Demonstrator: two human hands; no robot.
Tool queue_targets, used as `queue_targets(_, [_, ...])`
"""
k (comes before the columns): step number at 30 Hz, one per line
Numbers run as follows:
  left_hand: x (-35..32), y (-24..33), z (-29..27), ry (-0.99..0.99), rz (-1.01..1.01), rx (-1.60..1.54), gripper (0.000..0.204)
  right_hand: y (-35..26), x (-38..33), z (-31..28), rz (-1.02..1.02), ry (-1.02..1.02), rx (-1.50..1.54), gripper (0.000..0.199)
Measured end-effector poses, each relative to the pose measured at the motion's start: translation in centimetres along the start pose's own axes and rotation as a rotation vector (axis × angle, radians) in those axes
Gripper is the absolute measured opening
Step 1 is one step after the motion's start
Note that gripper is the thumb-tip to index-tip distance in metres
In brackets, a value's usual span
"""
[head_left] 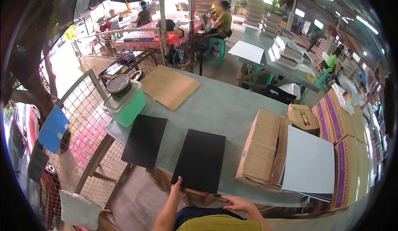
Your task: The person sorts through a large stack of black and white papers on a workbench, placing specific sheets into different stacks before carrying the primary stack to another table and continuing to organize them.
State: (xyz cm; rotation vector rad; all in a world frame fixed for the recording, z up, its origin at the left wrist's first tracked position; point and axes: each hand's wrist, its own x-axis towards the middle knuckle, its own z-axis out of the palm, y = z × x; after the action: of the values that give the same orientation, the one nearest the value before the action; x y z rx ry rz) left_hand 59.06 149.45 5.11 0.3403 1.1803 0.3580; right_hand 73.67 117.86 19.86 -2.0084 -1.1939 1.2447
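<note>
Black board (200,160), left hand (176,188) at corner

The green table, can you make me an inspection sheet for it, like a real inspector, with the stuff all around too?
Surface: green table, with things spread over it.
Job's things: left black panel and right black panel, side by side with a gap between.
Clutter: brown sheet, green tub with a round container on its lid, cardboard box, large pale sheet.
Grips: left hand at the right panel's near left corner; right hand by its near right corner, contact unclear.
Cables: nothing seen.
Surroundings: mesh fence on the left, stacked cartons on the right, people working behind.
</note>
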Motion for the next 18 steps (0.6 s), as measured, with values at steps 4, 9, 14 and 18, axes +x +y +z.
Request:
queue_targets(4, [-3.2, 5.2, 1.7, -0.058, 0.394, 0.219, 0.039, -3.4, 4.8, 1.6, -0.046, -0.027, -0.065, 0.072])
queue_targets(9, [-4.5, 10.1, 2.9, -0.254, 0.745, 0.333, 0.034, -8.8, 6.4, -0.8, -0.034, 0.01, -0.08, 0.067])
queue_targets(14, [-10.7, 8.6, 3.9, -0.308, 1.012, 0.653, 0.038, -8.8, 6.8, -5.1, -0.082, 0.398, -0.069, 0.061])
queue_targets(18, [-14.7, 6.7, 5.0, -0.321, 1.215, 0.766, 0.046, -5.4, 11.8, -10.5, -0.054, 0.978, 0.083, 0.071])
